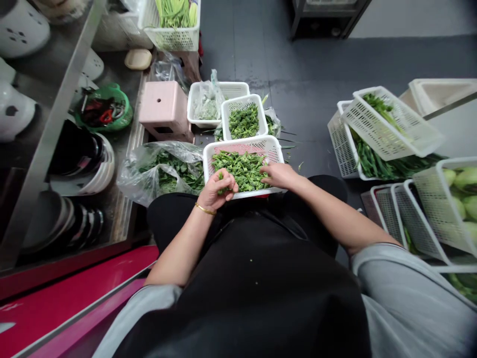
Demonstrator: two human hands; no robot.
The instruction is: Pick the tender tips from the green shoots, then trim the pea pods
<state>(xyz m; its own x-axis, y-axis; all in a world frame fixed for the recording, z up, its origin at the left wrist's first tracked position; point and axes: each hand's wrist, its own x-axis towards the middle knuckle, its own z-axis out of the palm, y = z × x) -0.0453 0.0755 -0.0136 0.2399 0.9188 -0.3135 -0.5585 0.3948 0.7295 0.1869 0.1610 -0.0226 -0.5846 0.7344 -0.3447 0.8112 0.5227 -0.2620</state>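
My left hand (219, 190) is curled closed over the near left corner of a white basket (244, 144), with bits of leafy greens (222, 179) between its fingers. My right hand (279, 175) reaches over the basket's right side; its fingers are bent together at the leafy greens (242, 166) inside, and the fingertips are partly hidden. Just beyond, a smaller white basket (244, 99) holds darker green florets and leaves. A clear plastic bag (139, 171) of loose leaves lies to the left of the near basket.
A pink stool (164, 107) and a metal shelf (55, 114) with bowls stand on the left. A white basket (218, 85) with a plastic bag sits behind. On the right are stacked vegetable baskets (391, 124). Scraps lie on the dark floor (309, 124).
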